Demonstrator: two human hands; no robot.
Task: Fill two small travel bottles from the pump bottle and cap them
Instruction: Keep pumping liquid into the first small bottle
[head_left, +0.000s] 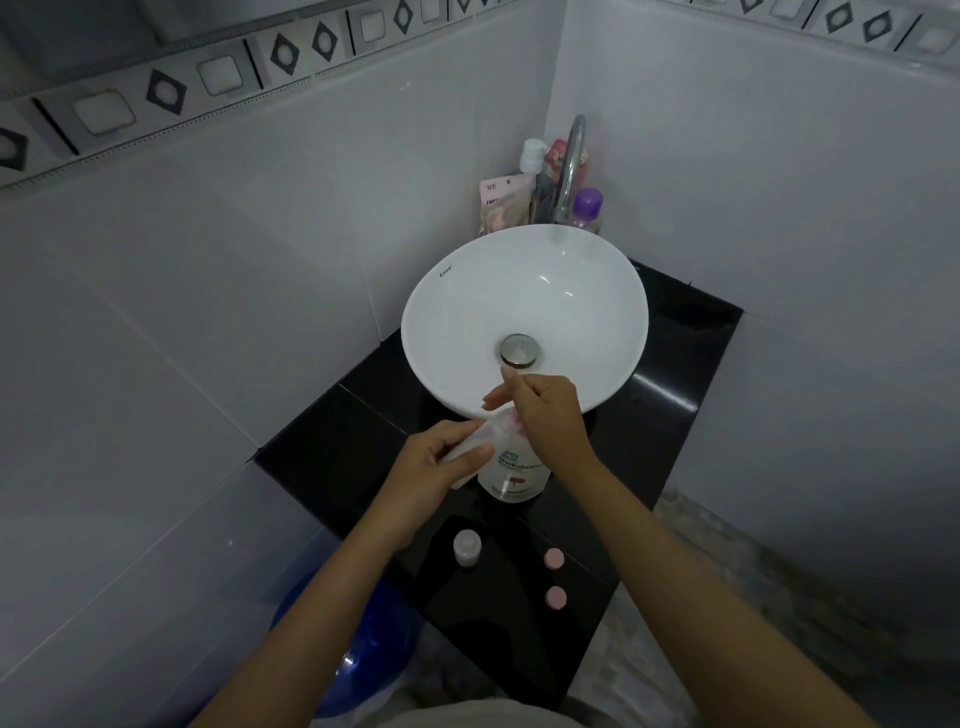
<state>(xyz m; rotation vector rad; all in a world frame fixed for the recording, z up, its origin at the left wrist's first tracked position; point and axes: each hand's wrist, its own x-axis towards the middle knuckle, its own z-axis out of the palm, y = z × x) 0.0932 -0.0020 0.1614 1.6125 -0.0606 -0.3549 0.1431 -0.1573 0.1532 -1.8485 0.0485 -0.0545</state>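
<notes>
A white pump bottle (514, 475) with green lettering stands on the black counter (332, 457) in front of the basin. My right hand (545, 415) rests on top of its pink pump head, which is mostly hidden under the palm. My left hand (441, 462) holds a small clear travel bottle (478, 441) tilted against the pump's spout. A second small travel bottle (466, 546) stands upright and uncapped on the counter nearer me. Two pink caps (554, 558) lie to its right, one behind the other.
A white vessel basin (457, 291) with a metal drain sits behind the pump bottle. A chrome tap (571, 161) and several toiletry bottles crowd the corner behind it. A blue bucket (363, 649) stands on the floor, lower left. Tiled walls close in on both sides.
</notes>
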